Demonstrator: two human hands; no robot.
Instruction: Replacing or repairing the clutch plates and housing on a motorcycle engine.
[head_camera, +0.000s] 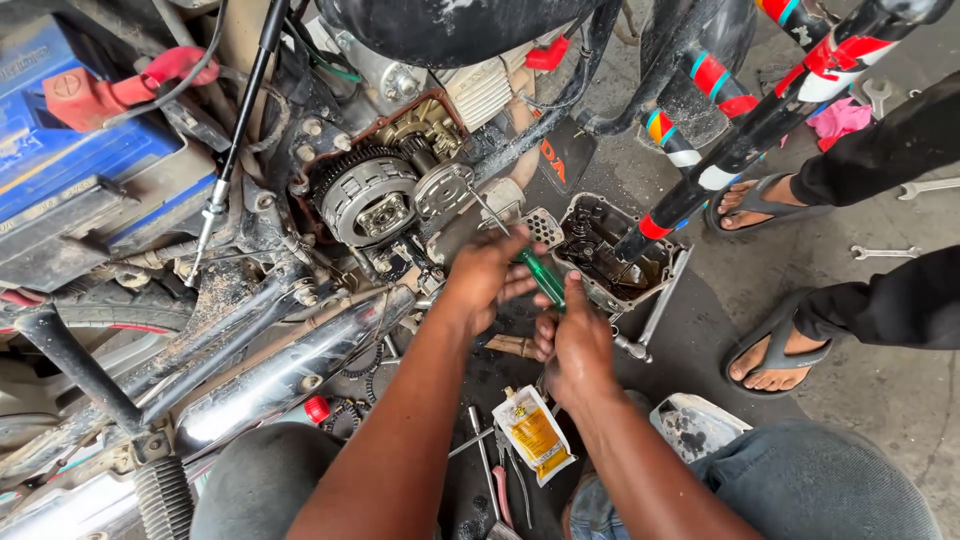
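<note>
Oily concrete workshop floor (880, 400), motorcycle on its side filling upper left. Engine side cover off: clutch (365, 195) and gears (425, 125) exposed, chrome exhaust pipe (290, 365) running lower left, blue battery (70, 130) with red terminal cap at top left.

Left hand (485, 280) curled shut around upper part of green-handled screwdriver (540, 275), near where shaft meets handle. Shaft slanting up-left, tip just beside the smaller round gear plate right of clutch; tip contact not clear. Right hand (575, 340) wrapped around lower end of same handle, fingers closed, thumb up along it. Both hands close together, just below open engine, gripping same tool.

Removed engine cover (620, 255) lying inside-up on floor right of hands, dark oil pooled in it. Black frame tube with red, white and blue tape bands (760, 120) crossing above it.

Below hands: yellow-and-white sachet (535, 435), pliers (505, 480) with reddish grips beside it, small red cap (316, 408) near exhaust. White plastic container (695, 425) next to person's knee.

Right edge: another person's feet in grey sandals (775, 350), dark trousers. Spanners (885, 252) scattered on floor beyond, pink rag (840, 118) at top right.
</note>
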